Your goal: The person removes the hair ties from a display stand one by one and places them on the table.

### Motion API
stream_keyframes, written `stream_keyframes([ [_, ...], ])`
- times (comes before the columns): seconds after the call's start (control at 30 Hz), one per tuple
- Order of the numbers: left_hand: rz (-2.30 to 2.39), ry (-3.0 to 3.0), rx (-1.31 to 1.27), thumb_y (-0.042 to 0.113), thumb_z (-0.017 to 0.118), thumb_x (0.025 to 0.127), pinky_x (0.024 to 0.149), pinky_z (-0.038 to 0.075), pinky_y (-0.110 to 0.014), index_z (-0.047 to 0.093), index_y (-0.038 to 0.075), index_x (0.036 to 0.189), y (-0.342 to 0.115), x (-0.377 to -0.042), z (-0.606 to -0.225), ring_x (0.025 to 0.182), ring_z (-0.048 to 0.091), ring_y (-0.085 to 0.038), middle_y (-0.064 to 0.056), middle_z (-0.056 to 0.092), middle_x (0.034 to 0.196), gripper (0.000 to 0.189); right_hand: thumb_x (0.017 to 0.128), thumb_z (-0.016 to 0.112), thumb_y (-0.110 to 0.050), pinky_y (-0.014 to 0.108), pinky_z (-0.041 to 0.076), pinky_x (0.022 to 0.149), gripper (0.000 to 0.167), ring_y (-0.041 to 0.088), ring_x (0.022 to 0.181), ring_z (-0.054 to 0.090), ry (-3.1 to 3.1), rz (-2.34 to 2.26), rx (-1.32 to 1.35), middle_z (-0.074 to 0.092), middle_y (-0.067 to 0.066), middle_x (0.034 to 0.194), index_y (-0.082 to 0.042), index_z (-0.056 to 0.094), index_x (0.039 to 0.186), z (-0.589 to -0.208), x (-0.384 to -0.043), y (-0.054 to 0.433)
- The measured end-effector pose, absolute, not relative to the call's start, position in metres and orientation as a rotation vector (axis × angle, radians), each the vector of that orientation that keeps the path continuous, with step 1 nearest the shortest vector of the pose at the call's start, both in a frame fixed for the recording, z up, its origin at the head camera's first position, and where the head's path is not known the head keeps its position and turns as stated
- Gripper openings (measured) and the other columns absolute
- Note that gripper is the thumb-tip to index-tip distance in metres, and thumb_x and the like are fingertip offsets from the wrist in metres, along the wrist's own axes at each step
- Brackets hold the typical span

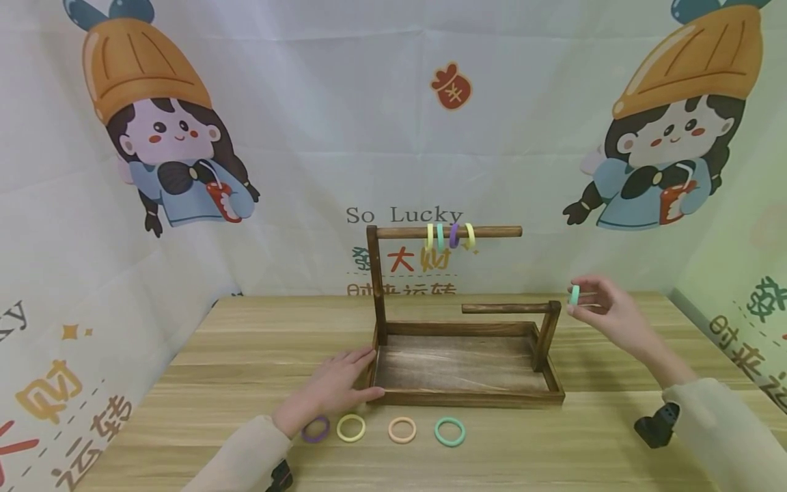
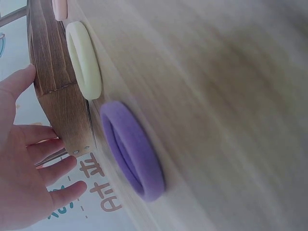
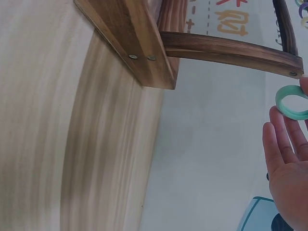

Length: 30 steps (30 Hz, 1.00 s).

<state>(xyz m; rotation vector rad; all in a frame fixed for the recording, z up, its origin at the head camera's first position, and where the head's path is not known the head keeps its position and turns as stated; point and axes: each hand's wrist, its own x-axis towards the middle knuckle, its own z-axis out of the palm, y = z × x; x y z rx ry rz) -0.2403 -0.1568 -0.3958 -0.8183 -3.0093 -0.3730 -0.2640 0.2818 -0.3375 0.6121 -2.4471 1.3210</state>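
Observation:
A dark wooden stand (image 1: 467, 398) with a tray base stands mid-table. Its upper rod (image 1: 492, 232) carries several coloured rings (image 1: 449, 236). My left hand (image 1: 344, 380) lies with straight fingers against the tray's front left corner (image 2: 53, 77). My right hand (image 1: 593, 307) pinches a mint-green ring (image 1: 574, 294) in the air, just right of the short post (image 1: 549, 335) that holds the lower rod (image 1: 501, 308). In the right wrist view, the green ring (image 3: 292, 102) sits at my fingertips (image 3: 284, 144), below the rod (image 3: 231, 50).
A purple ring (image 1: 315, 429), a yellow ring (image 1: 351, 428), a peach ring (image 1: 402, 430) and a green ring (image 1: 449, 432) lie in a row before the tray. The purple ring (image 2: 132, 149) and the yellow ring (image 2: 84, 60) are close to my left wrist. Printed cloth walls surround the table.

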Motion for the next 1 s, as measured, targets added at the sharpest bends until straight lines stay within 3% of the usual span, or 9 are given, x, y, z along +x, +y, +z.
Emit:
stream_keyframes([
  [0.23,-0.369,-3.013,-0.815,0.054,0.051,0.081,0.094,0.024,-0.056,0.036,0.002,0.134,-0.157,-0.241,-0.396,0.119,0.031,-0.041,-0.015,0.033,0.136,0.075,0.086,0.058,-0.011,0.016,0.047,0.069,0.041,0.001,0.088,0.052,-2.456,1.321,0.607,0.048,0.014,0.108,0.005,0.040,0.119,-0.345,-0.257,0.283],
  [0.5,-0.370,-3.016,-0.814,0.054,0.051,0.081,0.095,0.024,-0.056,0.036,0.002,0.134,-0.157,-0.241,-0.395,0.120,0.030,-0.041,-0.015,0.033,0.136,0.075,0.084,0.059,-0.007,0.016,0.047,0.069,0.039,-0.002,0.086,0.052,-2.460,1.287,0.607,0.050,0.020,0.107,0.005,0.042,0.118,-0.355,-0.250,0.285],
  [1.0,-0.369,-3.017,-0.817,0.054,0.051,0.081,0.095,0.024,-0.056,0.035,0.003,0.134,-0.156,-0.241,-0.395,0.120,0.031,-0.040,-0.014,0.033,0.137,0.075,0.084,0.059,-0.004,0.022,0.049,0.067,0.038,0.007,0.086,0.054,-2.459,1.308,0.664,0.052,0.013,0.104,0.005,0.043,0.117,-0.372,-0.233,0.283],
])
